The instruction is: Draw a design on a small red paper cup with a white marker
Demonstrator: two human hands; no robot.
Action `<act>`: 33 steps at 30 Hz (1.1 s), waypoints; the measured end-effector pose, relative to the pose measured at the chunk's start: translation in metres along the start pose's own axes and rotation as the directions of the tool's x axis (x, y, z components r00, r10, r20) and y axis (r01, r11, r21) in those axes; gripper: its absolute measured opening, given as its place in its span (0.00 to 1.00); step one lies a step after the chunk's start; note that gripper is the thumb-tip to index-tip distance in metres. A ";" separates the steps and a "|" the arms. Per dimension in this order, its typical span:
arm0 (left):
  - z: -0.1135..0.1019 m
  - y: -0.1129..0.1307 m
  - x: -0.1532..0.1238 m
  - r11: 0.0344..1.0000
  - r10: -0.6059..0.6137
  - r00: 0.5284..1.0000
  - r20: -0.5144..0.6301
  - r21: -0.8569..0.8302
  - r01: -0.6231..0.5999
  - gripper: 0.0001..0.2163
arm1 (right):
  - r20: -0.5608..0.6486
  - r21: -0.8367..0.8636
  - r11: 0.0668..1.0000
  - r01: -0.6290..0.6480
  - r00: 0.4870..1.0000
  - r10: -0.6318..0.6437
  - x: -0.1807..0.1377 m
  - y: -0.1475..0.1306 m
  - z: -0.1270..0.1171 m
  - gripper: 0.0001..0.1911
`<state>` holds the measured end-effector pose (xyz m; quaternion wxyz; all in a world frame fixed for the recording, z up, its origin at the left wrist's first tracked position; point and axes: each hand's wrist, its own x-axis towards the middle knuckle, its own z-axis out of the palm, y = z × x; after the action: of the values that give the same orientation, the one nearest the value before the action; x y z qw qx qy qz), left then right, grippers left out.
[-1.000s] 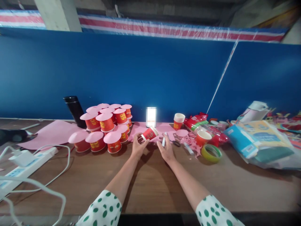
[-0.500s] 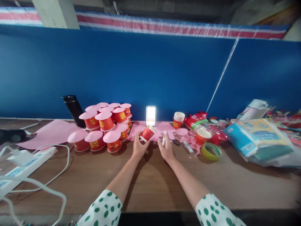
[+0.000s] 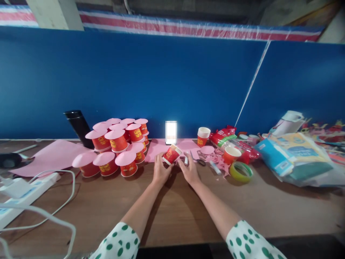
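My left hand is wrapped round a red paper cup with yellow print, tilted over above the table. Close to the cup's right side, my right hand is closed on a small white stick that looks like a glue stick; the fingers partly hide it. Beneath and behind both hands lies a pink paper sheet. To the left stand several red cups with pink paper discs on their tops, some stacked in a second layer.
A lit phone stands at the back. On the right are stacked cups, a pink disc, scissors, pink scraps, a white tube, yellow-green tape and plastic packs. A power strip with cables and a black flask are left.
The cup in my left hand has tilted further and sits slightly more to the right. My right hand has turned the white stick so that less of it shows. The whole view has shifted slightly.
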<state>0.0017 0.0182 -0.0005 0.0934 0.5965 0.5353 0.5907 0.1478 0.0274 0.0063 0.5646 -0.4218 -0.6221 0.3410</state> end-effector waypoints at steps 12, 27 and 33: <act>-0.002 0.013 -0.004 0.933 -0.066 0.982 0.175 -0.338 0.123 0.20 | -0.077 0.166 0.982 -0.085 0.992 0.099 0.008 0.006 0.000 0.27; 0.001 0.007 0.000 0.597 -0.345 0.838 0.422 -0.591 0.543 0.21 | -0.135 0.088 0.991 -0.103 0.984 0.114 0.010 0.002 -0.008 0.24; -0.002 0.016 0.000 0.612 -0.312 0.835 0.453 -0.576 0.541 0.26 | -0.076 0.061 0.996 -0.063 0.995 0.068 0.007 0.003 -0.007 0.25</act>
<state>0.0087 0.0102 0.0121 0.5282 0.4559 0.3849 0.6041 0.1553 0.0350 0.0072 0.5892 -0.4382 -0.5751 0.3606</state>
